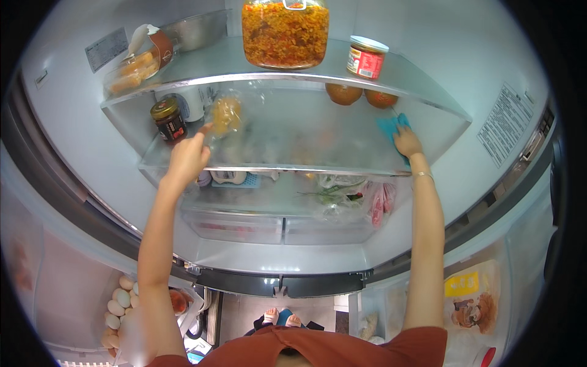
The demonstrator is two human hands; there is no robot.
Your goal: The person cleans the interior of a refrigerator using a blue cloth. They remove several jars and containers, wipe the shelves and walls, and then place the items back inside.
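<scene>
Inside an open refrigerator, my right hand (pixel 408 141) presses on a blue cloth (pixel 389 125) at the right end of the middle glass shelf (pixel 293 133). My left hand (pixel 188 156) is at the left part of that shelf, its fingertips by a clear plastic bag of yellow food (pixel 226 113); whether it grips the bag is unclear. Left of the bag stands a dark glass jar with a gold lid (pixel 168 120), beside a white container (pixel 188 103). Two round brown fruits (pixel 344 94) rest at the back right, near the cloth.
The upper shelf (pixel 206 69) holds a large jar of chopped orange food (pixel 285 36), a smaller jar (pixel 367 57), packaged bread rolls (pixel 135 71) and a metal bowl (pixel 199 31). Bagged vegetables (pixel 339 195) lie below. Eggs (pixel 121 298) sit in the left door.
</scene>
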